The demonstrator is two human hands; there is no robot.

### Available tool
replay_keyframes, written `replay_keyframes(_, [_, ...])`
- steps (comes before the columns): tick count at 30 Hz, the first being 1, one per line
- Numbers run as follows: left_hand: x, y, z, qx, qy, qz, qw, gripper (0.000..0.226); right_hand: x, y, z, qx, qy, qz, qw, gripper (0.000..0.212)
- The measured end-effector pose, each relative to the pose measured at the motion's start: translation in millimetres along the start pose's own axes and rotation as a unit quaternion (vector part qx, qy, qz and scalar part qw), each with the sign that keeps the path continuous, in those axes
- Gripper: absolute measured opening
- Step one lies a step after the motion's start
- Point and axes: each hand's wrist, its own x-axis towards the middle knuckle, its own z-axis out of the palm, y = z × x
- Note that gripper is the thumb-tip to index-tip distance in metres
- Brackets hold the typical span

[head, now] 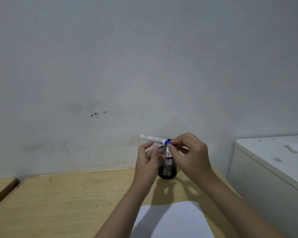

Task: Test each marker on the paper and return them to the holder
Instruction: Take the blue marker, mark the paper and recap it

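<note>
A white marker (153, 139) with a blue cap end is held level above the black mesh holder (167, 167), which stands on the wooden desk near the wall. My right hand (189, 155) pinches the marker at its blue end. My left hand (147, 162) is just below the marker's white barrel, fingers apart, not touching it. Other markers (167, 158) stand inside the holder, partly hidden by my hands. A white sheet of paper (170, 220) lies on the desk in front of the holder, under my forearms.
The wooden desk (67, 203) runs left to a gap and a second wooden surface (0, 186). A white cabinet (268, 169) stands close on the right. A grey wall (144, 66) rises directly behind the desk.
</note>
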Motion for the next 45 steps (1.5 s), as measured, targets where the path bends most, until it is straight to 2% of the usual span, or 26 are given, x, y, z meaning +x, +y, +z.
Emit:
replay_keyframes(5, [-40, 24, -2, -0.056, 0.011, 0.025, 0.998, 0.015, -46, -34, -16, 0.045, 0.0, -0.015, 0.999, 0.012])
replay_keyframes(11, [-77, 16, -24, -0.015, 0.06, 0.039, 0.997, 0.013, -78, -54, -27, 0.075, -0.098, 0.039, 0.992, 0.019])
replay_keyframes(14, [-93, 5, -38, 0.048, 0.09, 0.053, 0.993, 0.01, -82, -63, -28, 0.095, -0.055, 0.115, 0.987, 0.015])
replay_keyframes(17, [-111, -2, -45, 0.103, 0.091, 0.072, 0.988, 0.013, -83, -76, -23, 0.13, -0.021, 0.237, 0.963, 0.015])
replay_keyframes(20, [-128, -1, -48, 0.153, 0.064, 0.107, 0.98, 0.018, -86, -84, -16, 0.179, -0.072, 0.348, 0.917, 0.022])
replay_keyframes(22, [-137, 0, -49, 0.184, 0.046, 0.134, 0.973, 0.016, -91, -88, -11, 0.209, -0.113, 0.386, 0.892, 0.02])
replay_keyframes(25, [-144, -2, -53, 0.195, 0.05, 0.131, 0.971, 0.01, -97, -92, -8, 0.217, -0.111, 0.392, 0.887, 0.014])
replay_keyframes(29, [-147, -8, -61, 0.19, 0.062, 0.072, 0.977, 0.015, -101, -91, -10, 0.23, -0.076, 0.418, 0.875, 0.018])
replay_keyframes(33, [-149, -8, -63, 0.179, 0.054, 0.051, 0.981, 0.021, -106, -91, -12, 0.247, -0.113, 0.428, 0.862, 0.022])
replay_keyframes(35, [-149, -9, -62, 0.189, 0.048, 0.063, 0.979, 0.022, -109, -90, -11, 0.229, -0.146, 0.421, 0.865, 0.026])
replay_keyframes(38, [-148, -10, -60, 0.225, 0.024, 0.092, 0.97, 0.024, -110, -87, -11, 0.228, -0.155, 0.408, 0.87, 0.025])
replay_keyframes(42, [-147, -20, -67, 0.258, -0.006, 0.069, 0.964, 0.029, -97, -78, -20, 0.239, -0.105, 0.38, 0.887, 0.019])
replay_keyframes(45, [-140, -27, -79, 0.273, 0.001, 0.048, 0.961, 0.022, -88, -67, -27, 0.261, -0.053, 0.393, 0.88, 0.023])
